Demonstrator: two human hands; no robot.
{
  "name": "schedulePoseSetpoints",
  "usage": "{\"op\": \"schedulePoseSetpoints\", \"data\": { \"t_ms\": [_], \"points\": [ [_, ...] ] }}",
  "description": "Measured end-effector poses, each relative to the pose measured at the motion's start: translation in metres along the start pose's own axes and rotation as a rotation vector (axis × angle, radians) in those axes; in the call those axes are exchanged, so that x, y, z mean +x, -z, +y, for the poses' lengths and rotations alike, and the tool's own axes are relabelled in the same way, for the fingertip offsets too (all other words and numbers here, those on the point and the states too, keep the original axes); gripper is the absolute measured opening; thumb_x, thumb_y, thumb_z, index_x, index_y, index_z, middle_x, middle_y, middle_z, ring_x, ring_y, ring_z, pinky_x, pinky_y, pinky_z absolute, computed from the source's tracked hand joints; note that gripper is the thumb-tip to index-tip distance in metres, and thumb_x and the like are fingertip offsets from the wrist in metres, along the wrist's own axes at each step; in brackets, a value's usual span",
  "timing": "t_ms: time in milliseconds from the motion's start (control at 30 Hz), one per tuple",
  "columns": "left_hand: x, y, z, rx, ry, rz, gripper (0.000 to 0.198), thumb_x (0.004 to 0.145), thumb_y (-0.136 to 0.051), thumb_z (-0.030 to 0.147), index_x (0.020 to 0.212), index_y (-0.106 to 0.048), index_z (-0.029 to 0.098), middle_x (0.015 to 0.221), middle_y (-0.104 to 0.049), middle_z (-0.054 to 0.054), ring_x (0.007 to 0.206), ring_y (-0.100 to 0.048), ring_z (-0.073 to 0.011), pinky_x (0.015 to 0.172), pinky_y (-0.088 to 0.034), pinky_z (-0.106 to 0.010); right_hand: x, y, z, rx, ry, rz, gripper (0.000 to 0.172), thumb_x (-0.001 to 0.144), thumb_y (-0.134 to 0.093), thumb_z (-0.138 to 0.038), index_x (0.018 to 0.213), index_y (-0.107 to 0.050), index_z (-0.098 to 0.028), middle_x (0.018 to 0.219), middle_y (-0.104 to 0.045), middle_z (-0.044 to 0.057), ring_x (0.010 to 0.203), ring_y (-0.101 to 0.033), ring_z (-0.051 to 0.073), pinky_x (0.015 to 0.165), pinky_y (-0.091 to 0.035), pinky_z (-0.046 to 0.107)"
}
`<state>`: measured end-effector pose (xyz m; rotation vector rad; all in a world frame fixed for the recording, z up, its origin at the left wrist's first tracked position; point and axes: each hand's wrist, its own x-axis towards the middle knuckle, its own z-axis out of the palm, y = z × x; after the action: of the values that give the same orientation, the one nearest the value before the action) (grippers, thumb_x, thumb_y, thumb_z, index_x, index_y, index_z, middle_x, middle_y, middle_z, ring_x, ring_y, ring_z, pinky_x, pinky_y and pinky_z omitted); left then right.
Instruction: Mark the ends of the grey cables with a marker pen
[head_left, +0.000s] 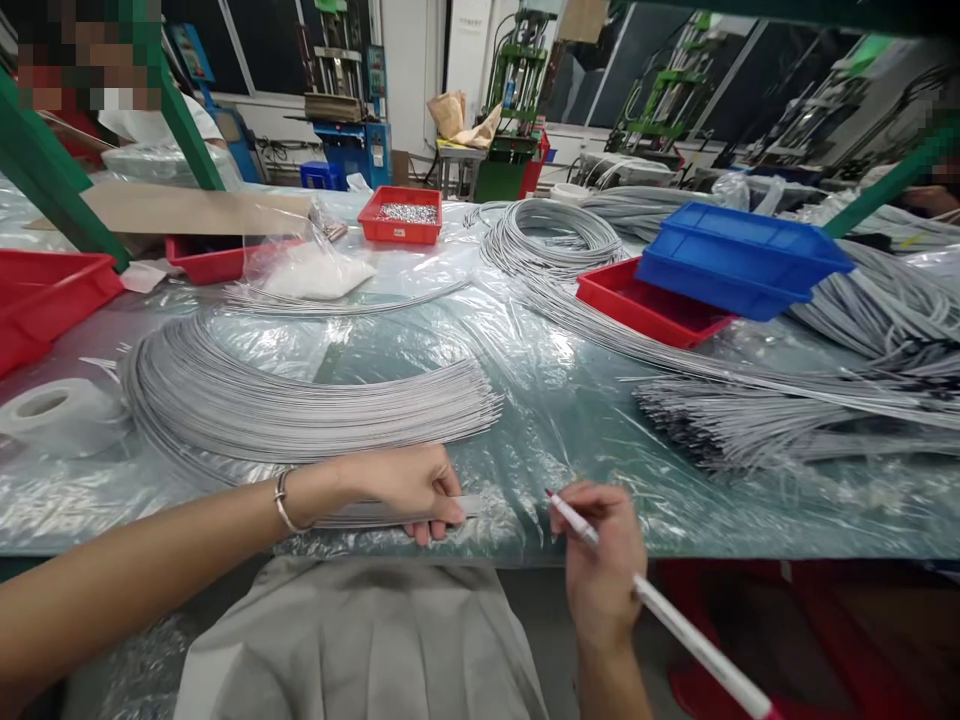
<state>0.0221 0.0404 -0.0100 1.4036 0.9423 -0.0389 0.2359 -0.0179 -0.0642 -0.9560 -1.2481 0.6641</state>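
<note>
The left hand [409, 490] lies at the near edge of the table, with its fingers wrapped around a small flat bunch of thin grey wires [375, 514]. The bunch pokes out past the fingertips, and a silver bracelet [283, 500] sits on that wrist. The right hand [600, 560] is just beside it, a little to the right, pinching a long white pen with a red tip [660, 605]. The red tip points at the table, close to the end of the bunch.

Just behind the left hand lies a big curved bundle of long grey wires [300, 405] on the clear plastic sheet over the green table [555, 420]. A white roll of tape [60, 412] sits to the left. Farther back are a red plastic tray of small shiny metal bits [400, 215] and a blue plastic bin [742, 255] stacked on a red plastic bin [637, 305].
</note>
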Motion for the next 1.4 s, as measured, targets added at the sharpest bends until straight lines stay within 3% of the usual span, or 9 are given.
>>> {"op": "schedulePoseSetpoints", "data": {
  "t_ms": [33, 100, 200, 367, 533, 667, 900, 1400],
  "points": [
    [0.004, 0.000, -0.002, -0.023, 0.013, -0.024, 0.031, 0.077, -0.071, 0.039, 0.064, -0.061, 0.013, 0.064, -0.063, -0.003, 0.054, -0.062, -0.0126, 0.047, -0.047, -0.018, -0.004, 0.000, 0.000, -0.040, -0.004, -0.044, 0.025, 0.095, -0.044, -0.031, 0.080, -0.060, -0.021, 0.069, -0.054, -0.002, 0.057, -0.052, 0.011, 0.052, -0.045, 0.020],
    [0.009, 0.003, -0.005, -0.064, 0.034, -0.075, 0.031, 0.074, -0.073, 0.041, 0.067, -0.063, 0.013, 0.064, -0.064, -0.003, 0.054, -0.062, -0.0133, 0.048, -0.048, -0.019, -0.012, -0.005, -0.001, -0.154, 0.001, -0.157, 0.016, 0.093, -0.050, -0.023, 0.086, -0.064, -0.021, 0.074, -0.061, 0.000, 0.062, -0.059, 0.012, 0.056, -0.048, 0.020],
    [0.013, 0.009, -0.005, -0.098, 0.056, -0.129, 0.031, 0.072, -0.075, 0.041, 0.070, -0.065, 0.013, 0.066, -0.065, -0.003, 0.055, -0.063, -0.0130, 0.049, -0.048, -0.019, -0.018, -0.013, -0.002, -0.245, 0.022, -0.187, 0.010, 0.087, -0.060, -0.016, 0.093, -0.066, -0.020, 0.078, -0.068, 0.001, 0.066, -0.067, 0.014, 0.061, -0.053, 0.021],
    [0.014, 0.011, -0.005, -0.108, 0.055, -0.161, 0.029, 0.075, -0.074, 0.039, 0.070, -0.064, 0.012, 0.067, -0.065, -0.003, 0.057, -0.063, -0.0127, 0.051, -0.049, -0.019, -0.015, -0.021, -0.004, -0.359, 0.242, -0.138, 0.015, 0.087, -0.057, -0.009, 0.076, -0.064, -0.018, 0.061, -0.062, -0.002, 0.051, -0.058, 0.010, 0.052, -0.045, 0.021],
    [0.016, 0.006, -0.004, -0.091, 0.088, -0.121, 0.021, 0.083, -0.064, 0.027, 0.068, -0.062, 0.013, 0.065, -0.064, -0.001, 0.055, -0.063, -0.0125, 0.047, -0.047, -0.018, -0.016, -0.023, -0.005, -0.505, 0.273, -0.161, 0.019, 0.089, -0.056, -0.010, 0.074, -0.064, -0.018, 0.056, -0.057, -0.002, 0.048, -0.053, 0.011, 0.050, -0.041, 0.024],
    [0.015, 0.004, -0.001, -0.091, 0.124, -0.096, 0.021, 0.086, -0.060, 0.023, 0.067, -0.061, 0.013, 0.063, -0.064, 0.000, 0.052, -0.063, -0.0116, 0.045, -0.046, -0.017, -0.017, -0.023, -0.005, -0.515, 0.286, -0.187, 0.019, 0.088, -0.056, -0.007, 0.074, -0.064, -0.017, 0.055, -0.056, -0.003, 0.047, -0.051, 0.010, 0.050, -0.040, 0.024],
    [0.014, 0.007, -0.003, -0.068, 0.033, -0.137, 0.024, 0.084, -0.066, 0.030, 0.068, -0.062, 0.012, 0.068, -0.067, -0.004, 0.057, -0.065, -0.0125, 0.045, -0.046, -0.015, -0.015, -0.024, -0.003, -0.478, 0.335, -0.178, 0.017, 0.088, -0.057, -0.006, 0.076, -0.064, -0.017, 0.054, -0.053, -0.004, 0.046, -0.047, 0.007, 0.046, -0.037, 0.022],
    [0.013, 0.005, -0.004, -0.075, 0.039, -0.113, 0.024, 0.083, -0.067, 0.029, 0.067, -0.062, 0.012, 0.068, -0.068, -0.004, 0.057, -0.066, -0.0128, 0.044, -0.046, -0.015, -0.014, -0.021, -0.004, -0.502, 0.359, -0.208, 0.024, 0.087, -0.055, -0.005, 0.065, -0.059, -0.016, 0.051, -0.047, -0.004, 0.044, -0.043, 0.007, 0.047, -0.035, 0.022]
  ]
}}
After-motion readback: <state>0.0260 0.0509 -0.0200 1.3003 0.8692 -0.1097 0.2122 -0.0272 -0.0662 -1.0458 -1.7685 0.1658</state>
